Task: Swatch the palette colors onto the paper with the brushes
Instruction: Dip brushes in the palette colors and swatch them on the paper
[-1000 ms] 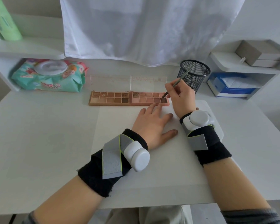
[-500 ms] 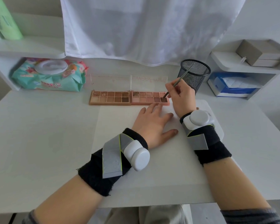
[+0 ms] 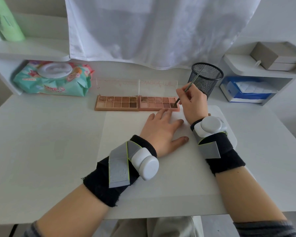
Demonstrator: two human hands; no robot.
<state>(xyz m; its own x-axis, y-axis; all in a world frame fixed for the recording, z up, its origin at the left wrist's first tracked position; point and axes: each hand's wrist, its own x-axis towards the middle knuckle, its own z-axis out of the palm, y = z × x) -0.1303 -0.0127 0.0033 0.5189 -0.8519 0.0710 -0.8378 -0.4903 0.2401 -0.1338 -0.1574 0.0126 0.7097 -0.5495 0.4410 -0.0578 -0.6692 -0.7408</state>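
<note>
Two open eyeshadow palettes [image 3: 137, 103] with brown and pink pans lie side by side at the far edge of a white sheet of paper [image 3: 126, 151]. My right hand [image 3: 193, 103] pinches a thin brush [image 3: 188, 86]; its tip sits in the dark pan at the right palette's near right corner. My left hand [image 3: 162, 130] rests flat on the paper, fingers straight, fingertips close to the palette's front edge.
A black mesh cup [image 3: 206, 79] stands behind my right hand. A wet-wipes pack [image 3: 53, 79] lies at the back left under a shelf with a green bottle [image 3: 5, 19]. A blue tissue box [image 3: 244, 91] and a grey box [image 3: 273, 57] sit at the right.
The brush tip shifts slightly within the dark pan; my right hand barely moves. My left hand stays flat on the paper.
</note>
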